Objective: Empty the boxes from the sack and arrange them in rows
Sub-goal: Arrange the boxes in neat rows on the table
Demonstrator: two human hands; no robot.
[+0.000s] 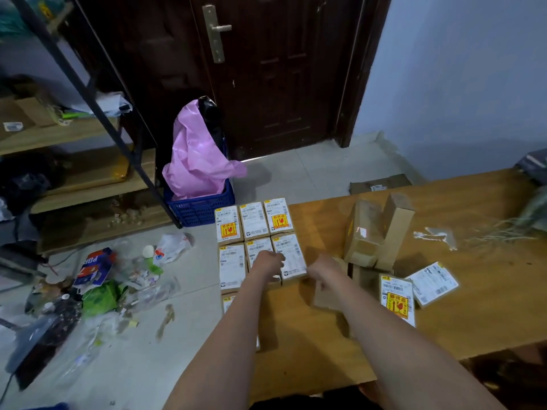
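Your left hand (268, 260) rests on the middle box of the second row (260, 253), fingers curled down over it; whether they grip it or only press it into line cannot be told. Your right hand (324, 273) hovers just beside the same row, fingers loosely clenched and apparently holding nothing. The arranged rows (254, 229) lie at the left end of the counter (488, 291): a far row of three labelled boxes, a second row of three, and at least one box starting a third, partly hidden by your forearm. Judge the task as roughly half complete. Still unsorted are the leaning pile of boxes (376, 232) and two flat boxes (414, 294) near it. The sack (532, 208) lies at the counter's right edge; its contents cannot be seen.
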